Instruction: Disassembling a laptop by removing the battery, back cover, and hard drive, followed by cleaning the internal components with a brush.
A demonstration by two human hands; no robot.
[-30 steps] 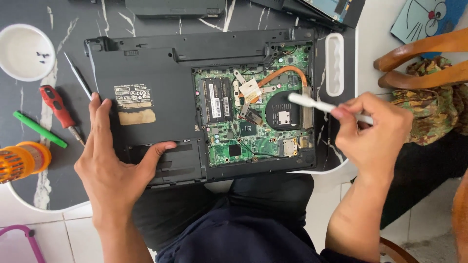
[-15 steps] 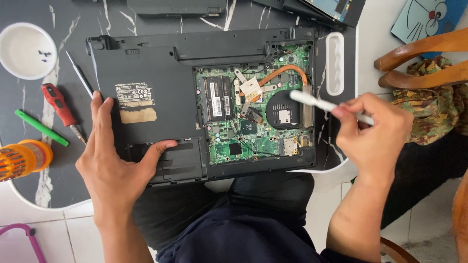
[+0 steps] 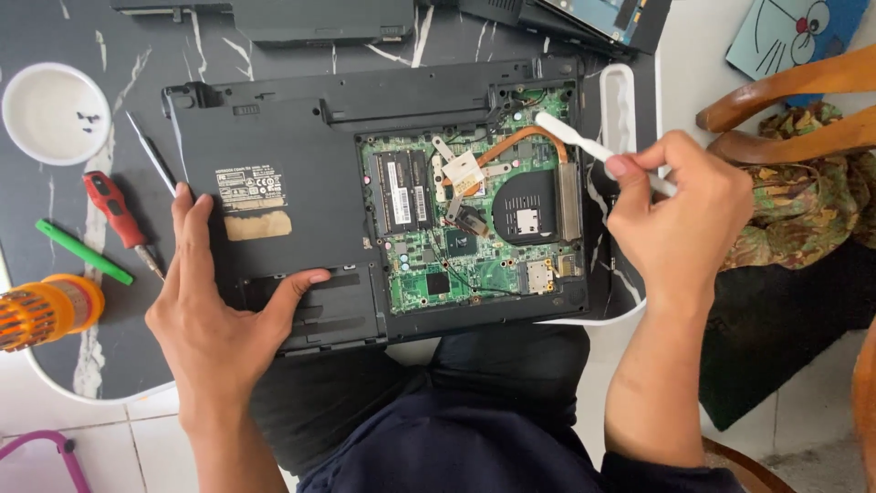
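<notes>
Holding a white brush (image 3: 598,151) pinched between thumb and fingers, the right hand (image 3: 684,219) hovers just off the right edge of an opened laptop (image 3: 274,137) that lies bottom-up on the dark marbled surface (image 3: 55,210). The brush's long axis slants up and to the left from the grip, so its bristle end sits over the far right corner of the exposed circuit board (image 3: 429,265), near the copper heat pipe (image 3: 520,139) and beyond the round black fan (image 3: 525,205). The fan lies down and left of the bristle tip, closer to the right hand than to the left.

The left hand (image 3: 219,319) rests flat, fingers spread, on the laptop's near left part, gripping nothing, thumb across a closed cover panel.

A red screwdriver (image 3: 114,215), a green pen (image 3: 82,251) and a white bowl (image 3: 55,114) lie toward the surface's left edge.
</notes>
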